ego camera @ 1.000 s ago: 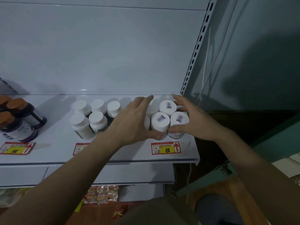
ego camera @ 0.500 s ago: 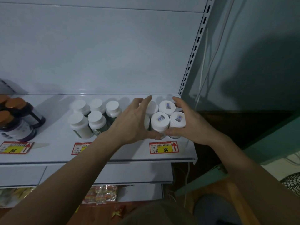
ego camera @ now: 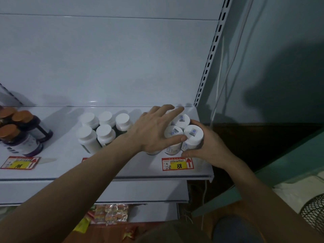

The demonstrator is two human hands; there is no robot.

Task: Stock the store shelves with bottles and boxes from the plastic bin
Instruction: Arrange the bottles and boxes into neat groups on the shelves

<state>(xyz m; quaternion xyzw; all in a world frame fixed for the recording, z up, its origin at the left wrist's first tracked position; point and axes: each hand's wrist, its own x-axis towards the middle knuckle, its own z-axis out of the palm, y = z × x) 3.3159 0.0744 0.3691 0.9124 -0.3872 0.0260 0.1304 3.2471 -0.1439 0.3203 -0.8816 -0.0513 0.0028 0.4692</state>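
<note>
Two bare forearms are seen, with no sleeve reaching either wrist. Nothing is worn on the left hand [ego camera: 154,130] or the right hand [ego camera: 208,148]: no glove, ring, watch or band. At the bottom edge, a dull olive-brown garment [ego camera: 168,232] is made out, and beside it dark blue-grey cloth [ego camera: 235,228].

1. You have bare shelf [ego camera: 57,153] between the dark bottles [ego camera: 24,135] and the plain white bottles [ego camera: 103,128].
2. The upright [ego camera: 208,67] walls off the right end.
3. Above the caps it's open.
</note>
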